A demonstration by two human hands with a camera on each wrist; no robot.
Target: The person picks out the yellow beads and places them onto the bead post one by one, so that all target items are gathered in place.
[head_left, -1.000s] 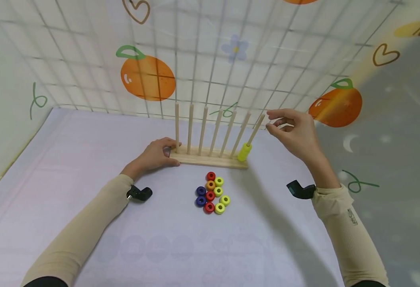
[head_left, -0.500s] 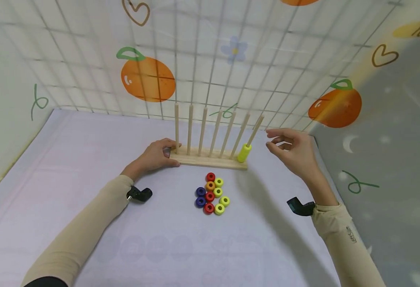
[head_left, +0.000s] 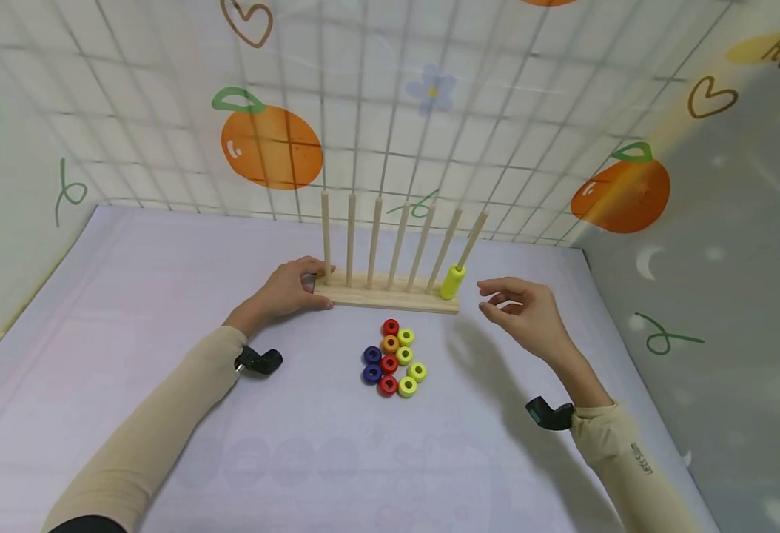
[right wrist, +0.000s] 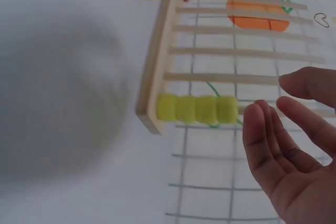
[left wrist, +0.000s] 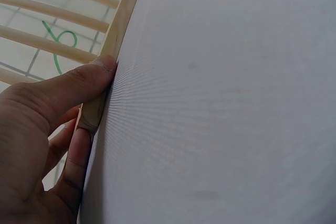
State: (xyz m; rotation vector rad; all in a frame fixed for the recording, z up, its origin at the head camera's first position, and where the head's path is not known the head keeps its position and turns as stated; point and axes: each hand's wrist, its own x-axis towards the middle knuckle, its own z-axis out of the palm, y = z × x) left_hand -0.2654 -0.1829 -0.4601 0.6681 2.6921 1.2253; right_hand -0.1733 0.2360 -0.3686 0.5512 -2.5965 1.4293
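A wooden peg rack (head_left: 390, 297) with several upright pegs stands on the table. My left hand (head_left: 286, 286) grips the left end of its base; in the left wrist view the thumb (left wrist: 86, 80) lies on the front edge, fingers at the end. Several yellow beads (head_left: 453, 282) are stacked on the rightmost peg, seen in the right wrist view as a yellow stack (right wrist: 197, 108). To the right of the rack, apart from it, my right hand (head_left: 525, 312) hovers with loosely bent fingers and holds nothing. The other pegs carry no beads.
In front of the rack lies a cluster of loose beads: red ones (head_left: 389, 363), yellow ones (head_left: 405, 355), dark blue ones (head_left: 372, 373) and an orange one (head_left: 390, 343). A printed, gridded sheet (head_left: 377, 111) rises behind the rack; a grey side panel (head_left: 730, 296) is at the right.
My right hand has come down from beside the top of the rightmost peg, to the level of the beads near the rack's right end. My left hand has kept its grip on the rack.
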